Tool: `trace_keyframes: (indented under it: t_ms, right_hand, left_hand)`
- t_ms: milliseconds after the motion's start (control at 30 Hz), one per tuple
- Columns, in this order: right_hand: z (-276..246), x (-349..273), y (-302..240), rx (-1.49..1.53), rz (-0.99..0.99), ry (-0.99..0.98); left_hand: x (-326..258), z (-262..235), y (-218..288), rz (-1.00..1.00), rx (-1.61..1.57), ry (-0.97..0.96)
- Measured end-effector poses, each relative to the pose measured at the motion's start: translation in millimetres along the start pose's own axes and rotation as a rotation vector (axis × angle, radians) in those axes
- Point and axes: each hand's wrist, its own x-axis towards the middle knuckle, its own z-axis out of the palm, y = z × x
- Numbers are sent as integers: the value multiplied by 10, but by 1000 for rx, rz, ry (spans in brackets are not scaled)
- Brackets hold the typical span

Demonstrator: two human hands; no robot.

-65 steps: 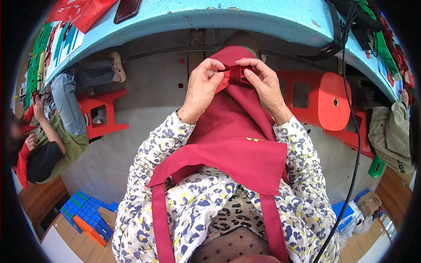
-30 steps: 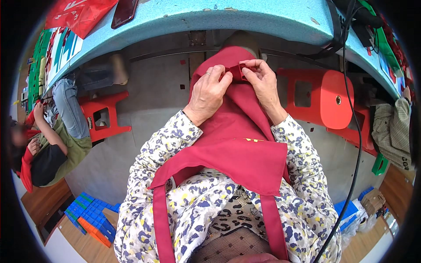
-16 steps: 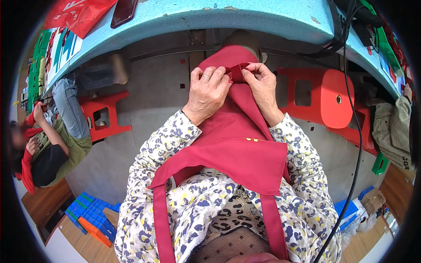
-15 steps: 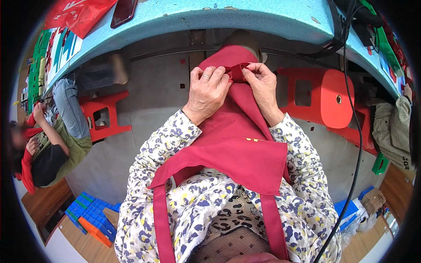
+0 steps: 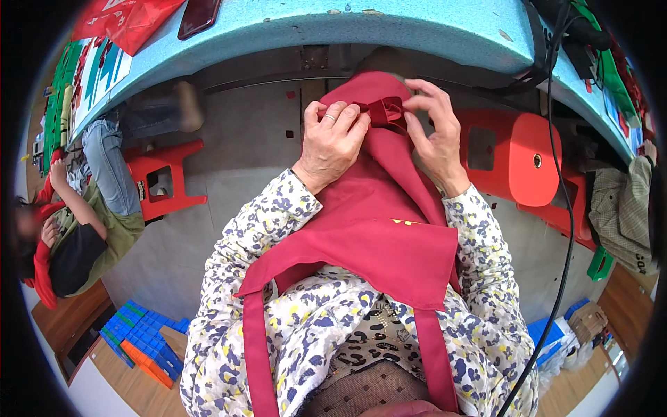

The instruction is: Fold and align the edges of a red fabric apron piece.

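Left hand and right hand pinching small dark red fabric bow on far end of red cloth apron, fingers closed narrowly.

workshop | blue worktable | red plastic stools | cables

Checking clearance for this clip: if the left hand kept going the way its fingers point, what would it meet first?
The left hand points toward the right hand; it would probably first meet the folded red strap pinched between them.
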Motion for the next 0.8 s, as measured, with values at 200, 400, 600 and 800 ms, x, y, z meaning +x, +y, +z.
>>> trace_keyframes:
  t_ms: [200,400,600,800]
  right_hand:
    - [57,-36,-1,-257,-232,-149]
    - [144,-39,84,-387,-317,-162]
    - [141,-22,115,-393,-309,-200]
    - [158,-3,80,-425,-270,-223]
  left_hand:
    - [-76,-13,-41,-19,-32,15]
    - [-132,-3,-65,-21,-50,-11]
    - [-98,-27,-14,-151,-196,-50]
    - [-72,-49,7,-350,-405,-112]
